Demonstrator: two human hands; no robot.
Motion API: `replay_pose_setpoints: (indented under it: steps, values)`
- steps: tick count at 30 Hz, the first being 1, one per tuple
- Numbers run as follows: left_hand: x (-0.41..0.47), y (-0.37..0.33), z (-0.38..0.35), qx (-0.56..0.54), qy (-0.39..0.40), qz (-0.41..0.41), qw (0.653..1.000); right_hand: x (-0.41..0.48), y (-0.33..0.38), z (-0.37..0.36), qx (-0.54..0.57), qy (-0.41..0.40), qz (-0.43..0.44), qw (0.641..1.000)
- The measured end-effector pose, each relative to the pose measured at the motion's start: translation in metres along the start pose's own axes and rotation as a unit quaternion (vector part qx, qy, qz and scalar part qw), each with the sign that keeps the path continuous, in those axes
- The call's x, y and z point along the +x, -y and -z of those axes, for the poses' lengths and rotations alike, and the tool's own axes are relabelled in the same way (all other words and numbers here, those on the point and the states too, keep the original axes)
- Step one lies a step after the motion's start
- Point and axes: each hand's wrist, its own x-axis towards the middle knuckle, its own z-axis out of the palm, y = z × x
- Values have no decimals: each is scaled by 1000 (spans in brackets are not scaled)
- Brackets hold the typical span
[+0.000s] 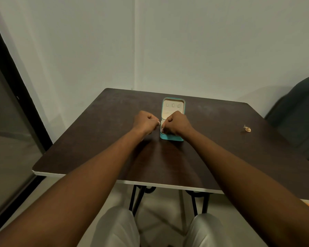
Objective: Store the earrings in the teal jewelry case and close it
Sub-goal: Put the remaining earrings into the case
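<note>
- Teal jewelry case (173, 120) lies open near the middle of the dark table (100, 148), its cream-lined lid (173, 106) folded back away from you.
- Your left hand (145, 123) is curled at the case's left edge, fingers pinched together; whether they hold anything is too small to tell.
- Your right hand (177, 124) is curled over the case's lower tray, fingertips pinched too, contents unclear.
- One small gold earring (247, 128) rests on the table, well apart to your right.
- A dark chair (300, 114) stands beside the table's right edge.
</note>
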Motion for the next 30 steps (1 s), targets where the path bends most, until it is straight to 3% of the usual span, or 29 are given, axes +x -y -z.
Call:
replay_pose_setpoints:
  steps: [12,18,26,30]
  values:
    - [0,4,-8,-15,12,2,1000,4,-7,-4,16,-54,38,998]
    - [4,-5,-22,-18,2,-43,999,9,-22,2,79,-83,58,992]
    - [5,-48,-80,-66,30,-88,994,11,-68,65,128,-145,65,979]
    - [3,-65,-131,-68,81,-117,987,14,-121,99,110,-203,22,973]
